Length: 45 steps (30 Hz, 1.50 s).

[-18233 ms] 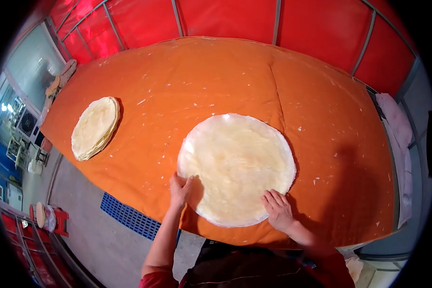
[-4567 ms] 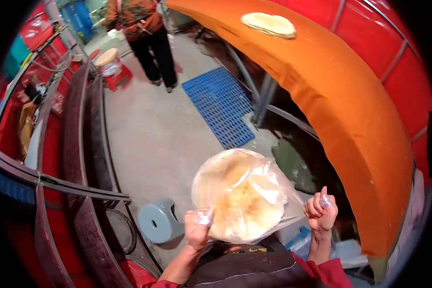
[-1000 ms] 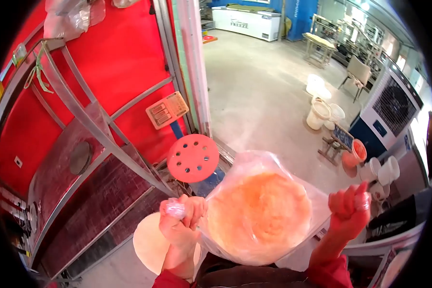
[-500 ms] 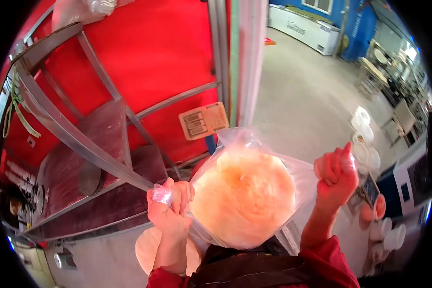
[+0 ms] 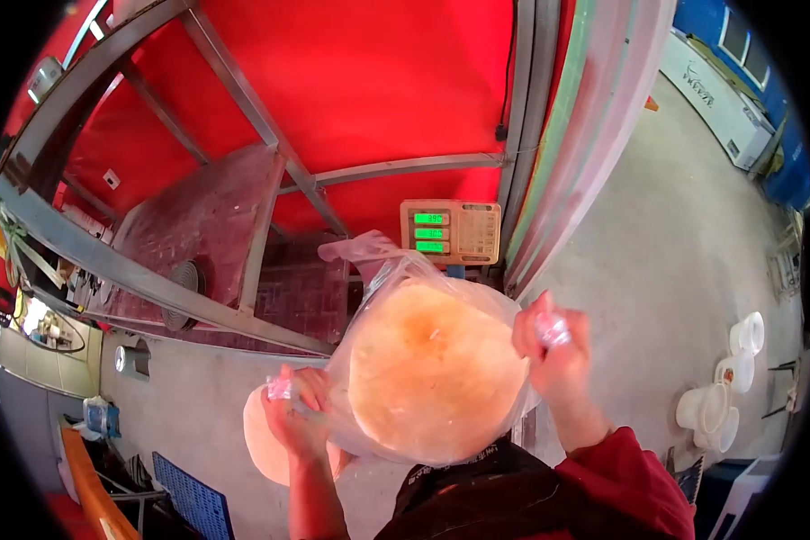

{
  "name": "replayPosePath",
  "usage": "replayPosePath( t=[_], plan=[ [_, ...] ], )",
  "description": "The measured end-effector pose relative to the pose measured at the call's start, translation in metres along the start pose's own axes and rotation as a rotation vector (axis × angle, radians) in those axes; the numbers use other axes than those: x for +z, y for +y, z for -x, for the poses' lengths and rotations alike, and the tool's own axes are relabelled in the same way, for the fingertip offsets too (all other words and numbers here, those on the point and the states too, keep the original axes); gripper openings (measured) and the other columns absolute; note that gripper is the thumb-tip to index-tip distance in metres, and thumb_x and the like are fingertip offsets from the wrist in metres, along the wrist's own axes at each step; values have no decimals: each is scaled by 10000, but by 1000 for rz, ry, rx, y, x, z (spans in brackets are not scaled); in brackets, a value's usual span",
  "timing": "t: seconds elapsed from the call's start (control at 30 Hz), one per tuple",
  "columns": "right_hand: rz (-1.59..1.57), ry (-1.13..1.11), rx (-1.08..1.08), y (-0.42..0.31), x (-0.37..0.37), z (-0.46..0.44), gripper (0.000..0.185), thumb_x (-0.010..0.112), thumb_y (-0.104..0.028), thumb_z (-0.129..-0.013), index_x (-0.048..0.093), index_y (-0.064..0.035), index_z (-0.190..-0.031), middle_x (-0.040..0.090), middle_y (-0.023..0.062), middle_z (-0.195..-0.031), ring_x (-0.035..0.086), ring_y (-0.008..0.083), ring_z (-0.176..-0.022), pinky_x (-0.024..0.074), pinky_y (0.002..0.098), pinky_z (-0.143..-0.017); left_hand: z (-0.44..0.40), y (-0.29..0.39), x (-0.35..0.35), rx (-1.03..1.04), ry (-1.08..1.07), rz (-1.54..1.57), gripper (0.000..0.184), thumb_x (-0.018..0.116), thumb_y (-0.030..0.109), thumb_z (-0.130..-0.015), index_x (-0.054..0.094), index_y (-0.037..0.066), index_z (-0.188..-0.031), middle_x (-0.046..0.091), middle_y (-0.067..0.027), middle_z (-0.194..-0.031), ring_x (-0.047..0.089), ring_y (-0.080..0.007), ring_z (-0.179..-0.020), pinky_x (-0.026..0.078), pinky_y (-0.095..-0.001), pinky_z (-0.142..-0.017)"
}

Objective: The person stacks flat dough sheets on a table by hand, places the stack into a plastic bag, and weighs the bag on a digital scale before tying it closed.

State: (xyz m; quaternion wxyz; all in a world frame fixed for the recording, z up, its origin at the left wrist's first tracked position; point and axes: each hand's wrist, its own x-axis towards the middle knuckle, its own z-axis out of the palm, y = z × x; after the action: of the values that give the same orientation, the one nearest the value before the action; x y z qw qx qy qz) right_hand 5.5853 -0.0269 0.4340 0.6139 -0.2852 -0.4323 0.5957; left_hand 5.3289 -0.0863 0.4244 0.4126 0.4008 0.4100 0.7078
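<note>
A large round flatbread (image 5: 436, 378) lies inside a clear plastic bag (image 5: 382, 256) in front of my body. My left hand (image 5: 299, 409) is closed on the bag's left edge, low beside the bread. Higher up, at the bag's right edge, my right hand (image 5: 556, 346) grips the bunched plastic in a fist. Crumpled film shows at both hands. Just beyond the bag stands a scale display (image 5: 477, 232) with green lit digits; whether the bag touches the scale is hidden. A pale round object (image 5: 265, 441) sits partly behind my left hand, its kind unclear.
A metal-framed table with dark red boards (image 5: 193, 225) stands at the left, before a red wall panel (image 5: 369, 81). White tubs (image 5: 702, 409) stand on the floor at the right. A long chest freezer (image 5: 720, 99) is farther back, and a blue perforated crate (image 5: 192, 495) lies lower left.
My view has turned left. My hands have come closer together and the bag hangs less stretched. The scale's display, unlit-looking before, now shows green digits.
</note>
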Motion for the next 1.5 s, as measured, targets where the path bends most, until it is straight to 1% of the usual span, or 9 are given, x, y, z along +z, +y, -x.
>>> replayPosePath(
  t=[0.27, 0.47, 0.6, 0.8, 1.1, 1.17, 1.23, 1.3, 1.5],
  plan=[
    [516, -219, -96, 17, -8, 7, 67, 449, -17, -745, 501, 5, -783, 513, 72, -677, 490, 174, -573, 400, 250, -557, 30, -17, -60, 120, 402, -803, 303, 343, -25, -767, 534, -29, -1002, 559, -123, -993, 516, -212, -934, 390, -287, -828],
    [1209, -61, -358, 8, -50, 18, 405, 404, 129, -553, 474, 11, -933, 487, 143, -959, 499, 285, -763, 440, 322, -603, 80, -14, -144, -35, 269, -1520, 575, 504, -49, -652, 383, 56, -1204, 390, -150, -1246, 368, -328, -1134, 280, -409, -952],
    [1563, 75, -214, -10, -112, 15, 345, 560, 63, -616, 466, 2, -942, 495, 153, -919, 479, 333, -849, 405, 377, -694, 94, 16, -114, -304, 100, -1552, 876, 703, 173, -562, 236, 96, -1300, 246, -173, -1334, 243, -343, -1223, 121, -530, -988],
    [1838, 148, -208, -62, -29, 54, 565, 694, -21, -558, 439, -16, -1062, 481, 159, -1065, 459, 337, -955, 371, 390, -791, 90, 37, -9, 390, -300, -1557, 567, 666, 224, -594, 487, 76, -1111, 360, -185, -1252, 269, -360, -1204, 120, -575, -973],
    [936, -985, 92, -90, 9, 83, 723, 710, -240, -625, 350, -52, -1223, 359, 157, -1261, 339, 298, -1169, 283, 374, -965, 77, -42, -75, 168, -402, -1731, 414, 625, 248, -636, 570, 95, -1017, 330, -160, -1290, 201, -380, -1234, 42, -660, -926],
    [1549, -1020, 537, -3, -4, 84, 721, 591, -483, -692, 349, -102, -1254, 362, 167, -1264, 261, 318, -1223, 183, 469, -1004, 68, -47, -39, 227, -524, -1628, 410, 572, 223, -672, 542, 85, -1057, 310, -170, -1305, 189, -383, -1241, 49, -673, -912],
    [2223, -594, -176, 74, -84, 61, 755, 450, -646, -684, 384, -134, -1235, 303, 161, -1300, 202, 383, -1223, 85, 599, -968, 64, -91, -37, 182, -647, -1742, 403, 484, 156, -724, 495, 75, -1118, 321, -176, -1300, 205, -394, -1236, 68, -686, -894],
    [2370, -638, 260, 68, -86, 15, 762, 496, -621, -668, 353, -171, -1266, 308, 161, -1289, 148, 441, -1215, 12, 662, -922, 50, -131, -69, 204, -565, -1917, 441, 474, 96, -716, 461, 92, -1156, 217, -181, -1350, 139, -384, -1259, 75, -688, -889],
    [2077, -629, -52, 143, -102, -60, 714, 528, -555, -689, 336, -198, -1277, 258, 148, -1322, 132, 457, -1211, 51, 656, -926, -38, -134, -61, 114, -517, -2040, 595, 503, 37, -702, 335, 154, -1262, 92, -159, -1389, 109, -376, -1266, 156, -648, -906]
  ],
)
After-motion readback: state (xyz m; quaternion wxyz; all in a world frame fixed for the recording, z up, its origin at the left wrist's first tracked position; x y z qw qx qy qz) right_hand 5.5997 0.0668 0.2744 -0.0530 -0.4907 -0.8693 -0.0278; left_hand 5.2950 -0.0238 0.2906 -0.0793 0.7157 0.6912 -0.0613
